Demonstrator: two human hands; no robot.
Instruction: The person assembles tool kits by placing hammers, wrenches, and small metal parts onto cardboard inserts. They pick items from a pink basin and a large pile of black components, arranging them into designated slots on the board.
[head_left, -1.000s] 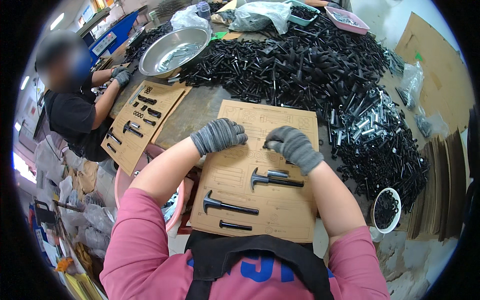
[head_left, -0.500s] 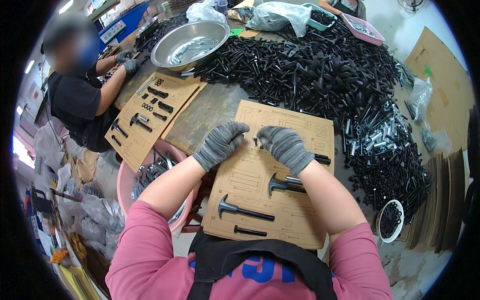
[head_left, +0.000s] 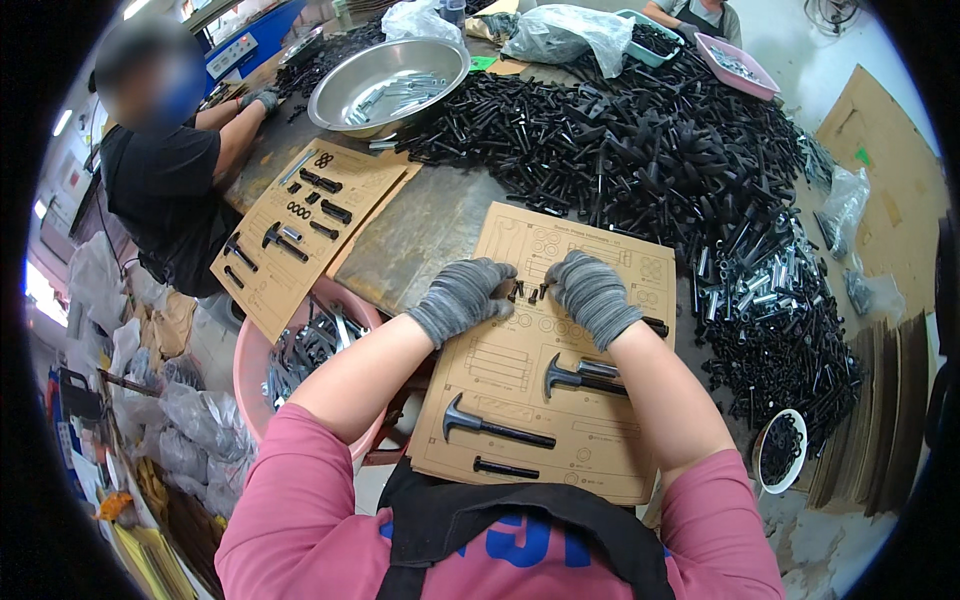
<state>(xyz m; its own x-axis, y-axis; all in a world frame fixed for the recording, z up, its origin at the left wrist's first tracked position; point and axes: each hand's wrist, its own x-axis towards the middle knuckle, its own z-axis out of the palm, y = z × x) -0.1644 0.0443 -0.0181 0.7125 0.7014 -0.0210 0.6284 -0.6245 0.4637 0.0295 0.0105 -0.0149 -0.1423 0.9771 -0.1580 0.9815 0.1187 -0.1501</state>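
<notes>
**Both hands on small black parts at the card's upper half**

The card is the landmark; it lies on the table with its near edge over the table's edge, by the person's chest; its lower half has bare room around three seated tools. The left hand and right hand, both in grey gloves, rest on the card's upper half, fingers curled down and pinching small black parts between them; whether each part is truly gripped I cannot tell. Below the hands a hammer, a bolt and a second hammer lie in the card's cut-outs. Right of and beyond the card a black heap of bolts crowds its far and right edges. Left of the card, a pink tub holds black parts; far left, a steel bowl holds silver bolts; right of the card, a white cup holds black rings. Left, a second card lies before another person.
</notes>
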